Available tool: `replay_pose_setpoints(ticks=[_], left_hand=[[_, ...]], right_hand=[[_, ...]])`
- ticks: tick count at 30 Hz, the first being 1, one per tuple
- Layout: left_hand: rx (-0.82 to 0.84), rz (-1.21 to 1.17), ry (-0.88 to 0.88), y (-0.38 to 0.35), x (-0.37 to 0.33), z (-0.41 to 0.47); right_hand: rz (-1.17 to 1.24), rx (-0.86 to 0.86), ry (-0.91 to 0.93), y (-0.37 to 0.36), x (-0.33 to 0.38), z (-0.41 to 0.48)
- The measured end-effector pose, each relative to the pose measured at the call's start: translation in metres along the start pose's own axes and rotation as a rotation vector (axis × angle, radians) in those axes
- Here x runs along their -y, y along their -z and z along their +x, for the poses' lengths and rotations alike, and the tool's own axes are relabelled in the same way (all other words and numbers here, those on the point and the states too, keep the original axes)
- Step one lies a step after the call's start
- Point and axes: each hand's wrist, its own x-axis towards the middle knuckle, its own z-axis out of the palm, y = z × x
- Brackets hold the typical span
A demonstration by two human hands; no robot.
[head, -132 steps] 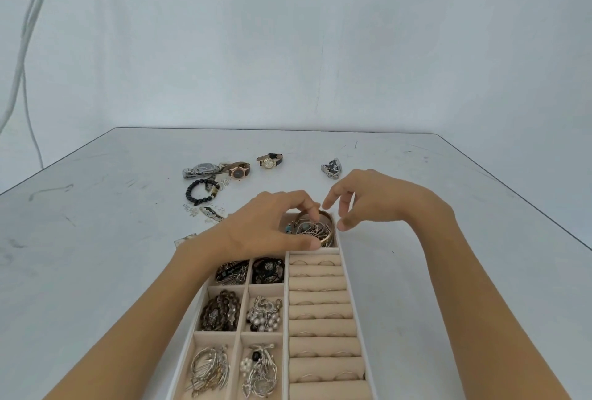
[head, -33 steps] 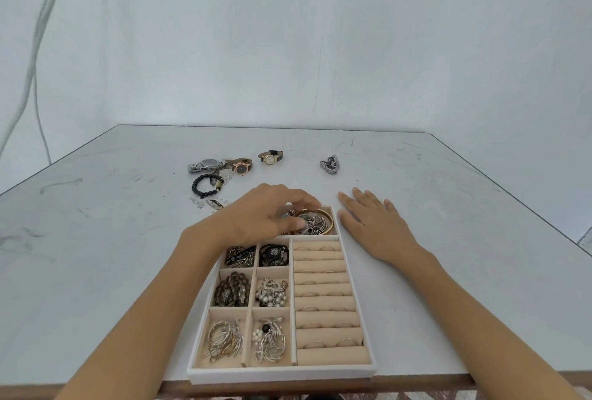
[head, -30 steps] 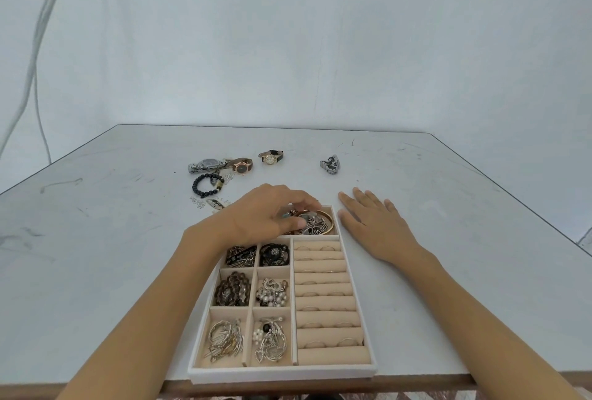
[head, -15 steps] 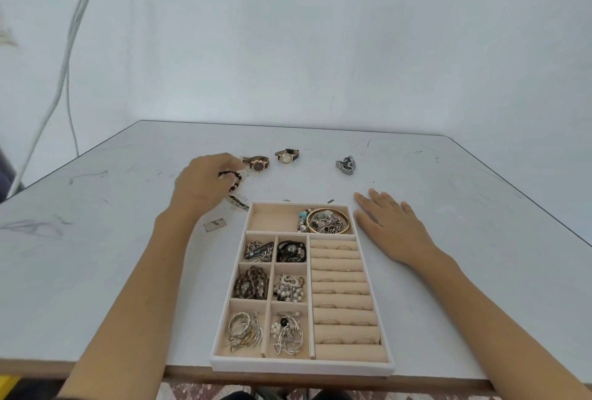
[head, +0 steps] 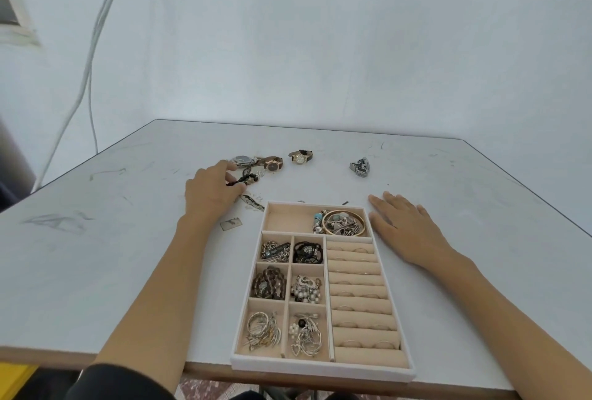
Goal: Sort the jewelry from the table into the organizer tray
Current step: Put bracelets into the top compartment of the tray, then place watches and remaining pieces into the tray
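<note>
The beige organizer tray [head: 290,217] lies at the table's near edge, its small compartments filled with jewelry and rings in the roll rows on its right. A gold bangle [head: 342,222] rests in the wide top compartment. My left hand [head: 213,190] is beyond the tray's far left corner, fingers pinched on a black bead bracelet [head: 243,179] lying on the table. My right hand [head: 405,223] rests flat on the table beside the tray's top right corner, holding nothing.
Beyond my left hand lie a silver watch [head: 244,160], a rose-gold watch [head: 273,164] and a small gold watch [head: 300,158]. A silver piece [head: 360,167] sits further right. A small clear packet [head: 230,224] and a silver brooch [head: 253,202] lie left of the tray.
My left hand left the tray's top compartment, reached out to the far left and closed on the black bead bracelet. My right hand settled flat on the table beside the tray.
</note>
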Motion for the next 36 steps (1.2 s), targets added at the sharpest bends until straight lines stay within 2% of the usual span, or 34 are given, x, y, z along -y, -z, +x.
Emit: replay_pose_setpoints(ticks=[6, 11, 17, 21, 24, 27, 31, 36], left_hand=[[0.063, 0.139, -0.039, -0.001, -0.005, 0.002], [0.093, 0.223, 0.012, -0.006, -0.012, 0.006], [0.065, 0.345, -0.008, -0.01, -0.018, 0.004], [0.07, 0.354, -0.039, -0.013, -0.014, 0.006], [0.066, 0.293, -0.043, -0.011, -0.012, 0.007], [0.059, 0.23, -0.045, -0.01, -0.011, 0.007], [0.062, 0.198, -0.034, -0.008, -0.011, 0.006], [0.065, 0.188, -0.03, -0.007, -0.011, 0.006]], right_hand=[[-0.1, -0.117, -0.022, 0.006, 0.011, 0.013], [-0.106, -0.152, -0.03, 0.017, 0.011, 0.036], [-0.013, -0.234, -0.132, 0.024, 0.01, 0.06], [0.053, -0.259, -0.116, 0.01, 0.006, 0.067], [0.34, -0.173, -0.006, 0.013, 0.007, 0.065], [0.563, 0.022, 0.12, 0.026, 0.021, 0.061], [0.555, 0.296, 0.275, 0.037, 0.046, 0.068], [0.429, 0.371, 0.337, 0.033, 0.079, 0.083]])
